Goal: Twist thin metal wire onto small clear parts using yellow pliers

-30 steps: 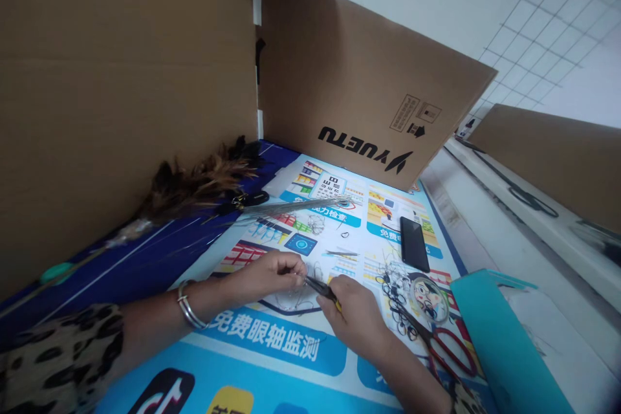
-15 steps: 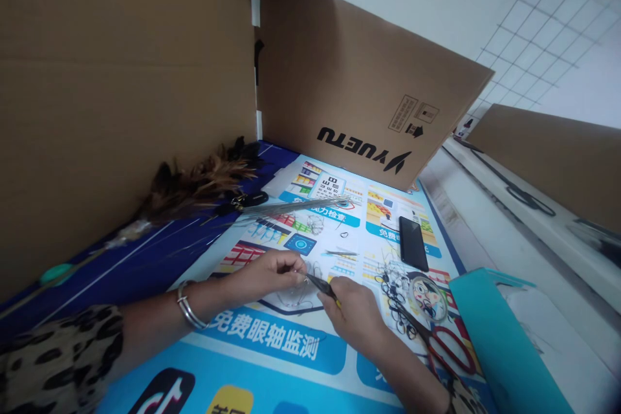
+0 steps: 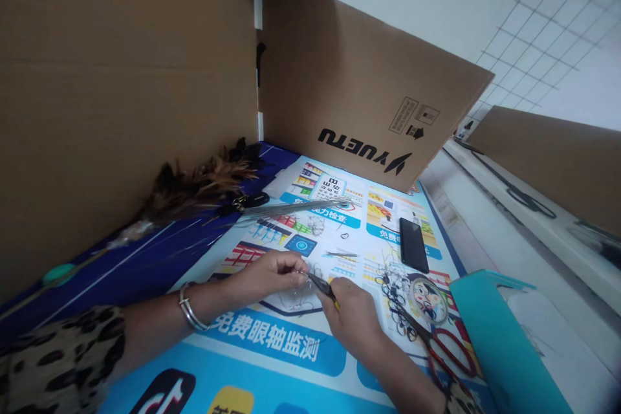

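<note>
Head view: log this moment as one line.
left hand: pinches wire piece | right hand: grips pliers | nearby: red scissors, phone

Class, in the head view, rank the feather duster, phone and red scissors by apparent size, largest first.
1. Feather duster.
2. Red scissors, though nearer the camera, so unsure.
3. Phone.

Poster-covered table with loose craft clutter.
Left of the black phone lie wire rods and a feather duster; nearer than it, wire loops and red scissors.
</note>
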A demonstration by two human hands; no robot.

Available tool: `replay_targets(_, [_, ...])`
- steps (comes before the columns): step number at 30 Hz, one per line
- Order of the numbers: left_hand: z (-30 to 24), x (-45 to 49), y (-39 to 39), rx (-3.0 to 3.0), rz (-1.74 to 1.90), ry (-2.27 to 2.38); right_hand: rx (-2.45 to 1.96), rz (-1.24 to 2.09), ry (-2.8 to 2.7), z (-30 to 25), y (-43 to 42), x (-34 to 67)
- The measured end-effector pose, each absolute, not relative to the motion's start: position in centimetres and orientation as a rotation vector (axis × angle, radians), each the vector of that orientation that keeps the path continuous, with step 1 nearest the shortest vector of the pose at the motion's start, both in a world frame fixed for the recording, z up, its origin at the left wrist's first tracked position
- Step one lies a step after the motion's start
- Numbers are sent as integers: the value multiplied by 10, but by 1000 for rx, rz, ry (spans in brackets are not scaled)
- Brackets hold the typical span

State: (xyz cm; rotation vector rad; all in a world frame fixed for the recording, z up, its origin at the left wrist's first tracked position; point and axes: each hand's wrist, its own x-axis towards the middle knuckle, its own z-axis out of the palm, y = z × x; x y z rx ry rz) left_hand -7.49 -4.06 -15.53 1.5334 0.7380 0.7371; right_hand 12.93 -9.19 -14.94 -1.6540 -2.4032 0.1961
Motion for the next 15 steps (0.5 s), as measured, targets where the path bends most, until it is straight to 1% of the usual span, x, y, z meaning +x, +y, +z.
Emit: replay_targets(15, [-153, -76, -42, 1665, 778, 777, -1565, 187, -2371, -151, -92, 130])
